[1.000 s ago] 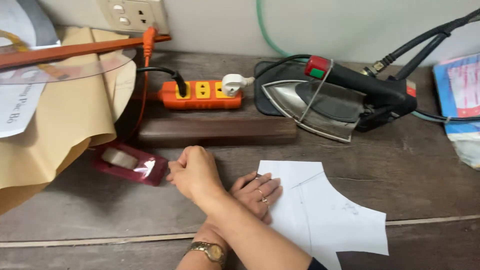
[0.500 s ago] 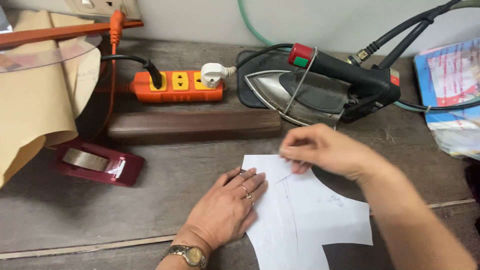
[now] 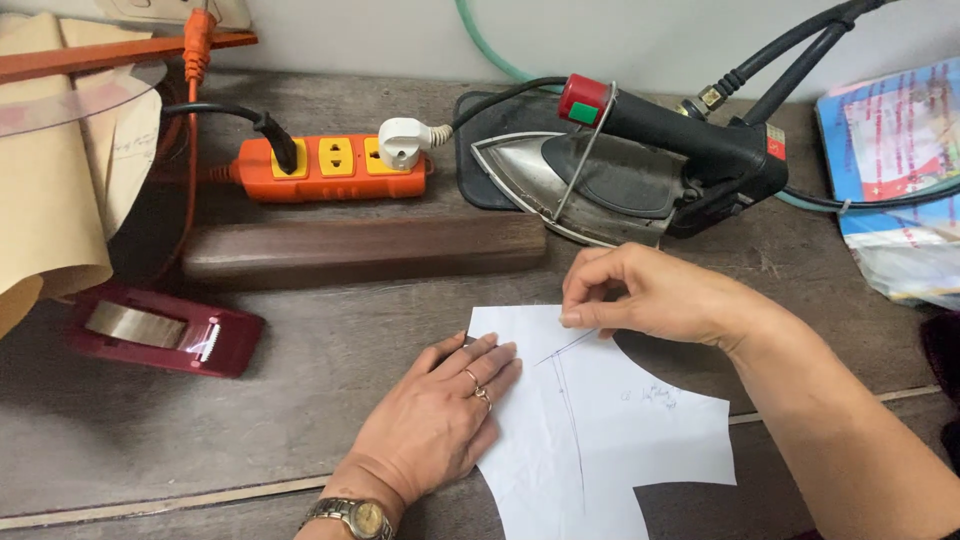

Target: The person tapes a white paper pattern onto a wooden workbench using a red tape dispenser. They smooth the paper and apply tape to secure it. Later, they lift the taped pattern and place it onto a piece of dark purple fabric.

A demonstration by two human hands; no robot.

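Note:
A white paper pattern piece (image 3: pixel 600 440) with pencil lines lies on the worn wooden table (image 3: pixel 330 400). My left hand (image 3: pixel 440 420) rests flat on its left side with the fingers spread, wearing rings and a wristwatch. My right hand (image 3: pixel 640 295) is at the paper's top edge, thumb and forefinger pinched together and touching it. Whether something thin is between those fingertips I cannot make out.
A dark red tape dispenser (image 3: pixel 160 330) sits at the left, and a dark wooden block (image 3: pixel 365 250) lies behind the paper. An orange power strip (image 3: pixel 330 165), a steam iron (image 3: pixel 640 165) on its pad, brown paper (image 3: pixel 50 200) and a bagged booklet (image 3: pixel 900 170) line the back.
My right hand drew back from beside the tape dispenser, crossed over my left hand and came to the paper's top edge. My left hand flattened on the paper. The view shifted left.

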